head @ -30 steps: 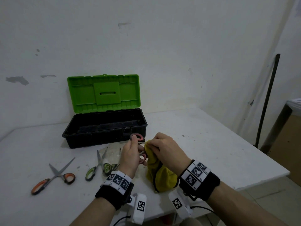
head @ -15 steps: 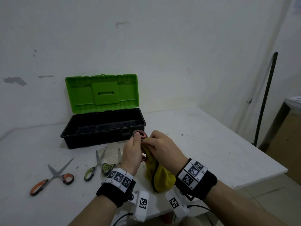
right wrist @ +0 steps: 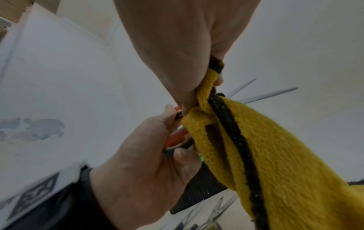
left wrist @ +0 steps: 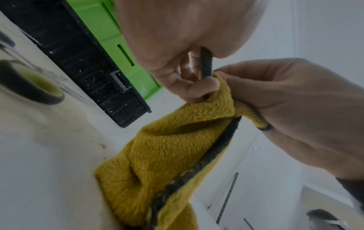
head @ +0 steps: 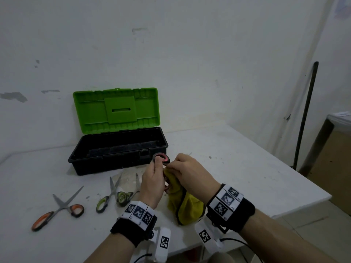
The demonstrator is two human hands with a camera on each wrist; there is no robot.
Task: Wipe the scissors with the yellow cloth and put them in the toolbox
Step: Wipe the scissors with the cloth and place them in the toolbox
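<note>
Presently, item in hand: red-and-black-handled steel scissors (head: 161, 160), held over the near middle of the white counter (head: 237, 168). Left hand (head: 152, 184) curled round the handles; blades hidden, so the long axis cannot be read with certainty. Right hand (head: 190, 173) touching it, fingers bunching a yellow terry cloth with dark edging (head: 187, 205) over the scissors. Black plastic toolbox with raised green lid (head: 117, 149): just beyond the hands, slightly left, nearer the left hand; nothing visible inside. Orange-handled scissors (head: 57, 209) and green-handled scissors (head: 112, 194) lie at near left.
</note>
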